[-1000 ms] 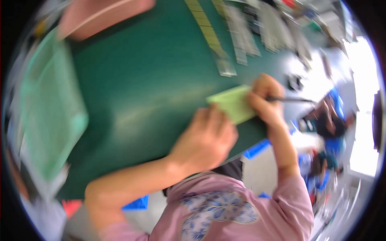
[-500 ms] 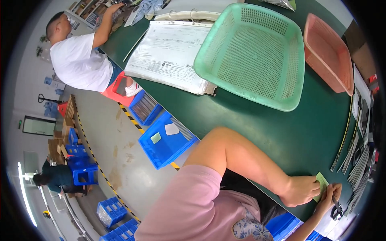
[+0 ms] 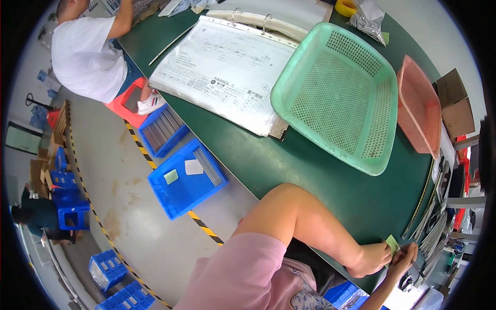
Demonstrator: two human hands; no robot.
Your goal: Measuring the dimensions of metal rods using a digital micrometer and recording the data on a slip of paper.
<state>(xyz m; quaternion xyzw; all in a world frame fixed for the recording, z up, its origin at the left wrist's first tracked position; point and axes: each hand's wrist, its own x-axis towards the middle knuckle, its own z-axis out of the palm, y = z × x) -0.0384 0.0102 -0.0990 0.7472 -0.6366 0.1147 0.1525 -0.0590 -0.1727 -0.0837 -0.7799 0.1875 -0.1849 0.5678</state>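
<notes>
My left hand (image 3: 373, 258) has its fingers curled at the edge of a small green paper slip (image 3: 392, 244), pinching or pressing it at the table's right side. Close beside it, my right hand (image 3: 404, 259) is closed around a slim dark pen-like stick (image 3: 416, 267), whose tip is near the slip. The fingertips of both hands partly cover the slip. Just past the right hand, a small black object (image 3: 407, 282) lies on a white surface; its kind is unclear.
On the green table (image 3: 330, 206) are a green mesh basket (image 3: 380, 166), a pink basket (image 3: 419, 101) and an open ring binder (image 3: 222, 77). Thin metal strips (image 3: 433, 240) lie at right. Blue crates (image 3: 188, 181) stand on the floor, left. A person in white (image 3: 88, 57) sits at far left.
The view has shifted, so the table and baskets appear lower and the hands further left. Both hands stay together at the green slip.
</notes>
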